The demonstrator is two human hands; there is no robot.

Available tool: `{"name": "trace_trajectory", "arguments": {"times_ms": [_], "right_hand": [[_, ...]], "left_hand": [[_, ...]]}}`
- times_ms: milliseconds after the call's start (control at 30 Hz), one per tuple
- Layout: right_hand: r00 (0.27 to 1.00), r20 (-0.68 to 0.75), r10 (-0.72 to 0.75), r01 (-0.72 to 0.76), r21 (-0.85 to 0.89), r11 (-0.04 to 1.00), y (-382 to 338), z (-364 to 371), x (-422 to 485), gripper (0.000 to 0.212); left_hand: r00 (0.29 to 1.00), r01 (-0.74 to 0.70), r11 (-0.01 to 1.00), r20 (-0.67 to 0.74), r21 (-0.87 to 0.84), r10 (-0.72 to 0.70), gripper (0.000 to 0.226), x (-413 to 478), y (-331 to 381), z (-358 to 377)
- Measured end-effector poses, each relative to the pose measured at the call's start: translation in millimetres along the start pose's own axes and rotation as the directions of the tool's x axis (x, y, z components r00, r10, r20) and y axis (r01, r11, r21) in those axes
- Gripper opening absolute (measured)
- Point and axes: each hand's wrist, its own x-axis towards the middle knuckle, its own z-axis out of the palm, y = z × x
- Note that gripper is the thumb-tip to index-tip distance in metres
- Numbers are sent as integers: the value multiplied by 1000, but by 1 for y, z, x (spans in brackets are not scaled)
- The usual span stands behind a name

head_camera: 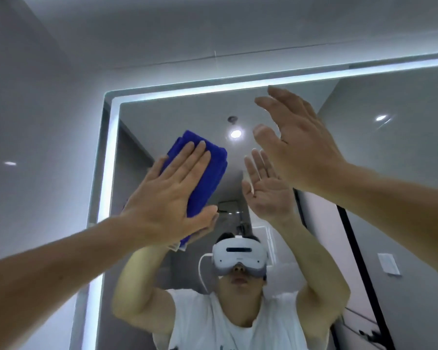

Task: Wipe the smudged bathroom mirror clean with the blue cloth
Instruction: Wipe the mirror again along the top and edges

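The bathroom mirror [402,173] fills the right and middle of the head view, edged by a lit white strip along its top and left side. A folded blue cloth [210,170] lies flat against the glass near the upper left corner. My left hand [172,195] presses it there with the palm, fingers spread over it and thumb under its lower edge. My right hand [296,145] is raised near the glass to the right of the cloth, fingers apart, holding nothing. Whether it touches the mirror I cannot tell. Both hands show again as reflections.
A grey wall [36,122] lies left of the mirror and the ceiling above it. The reflection shows a person in a white shirt with a headset, ceiling lights, a dark door frame and a wall switch.
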Motion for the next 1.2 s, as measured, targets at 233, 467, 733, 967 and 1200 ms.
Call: {"name": "trace_trajectory", "arguments": {"times_ms": [233, 467, 733, 967, 1200], "right_hand": [[999, 49, 19, -18, -9, 1000, -15, 17, -8, 63], [998, 48, 26, -26, 0, 1000, -26, 28, -14, 57], [997, 80, 5, 0, -69, 998, -38, 23, -31, 61], [998, 52, 26, -22, -87, 996, -31, 13, -36, 61], [996, 28, 80, -80, -5, 997, -33, 17, -53, 57]], "left_hand": [[995, 26, 999, 94, -23, -24, 80, 84, -73, -22], [988, 156, 988, 1, -18, -156, 90, 42, -24, -5], [960, -274, 962, 58, -2, 273, 80, -19, -36, -10], [956, 291, 955, 55, -47, -289, 83, 54, -72, -16], [960, -269, 963, 68, -28, 271, 78, -129, 41, 14]]}}
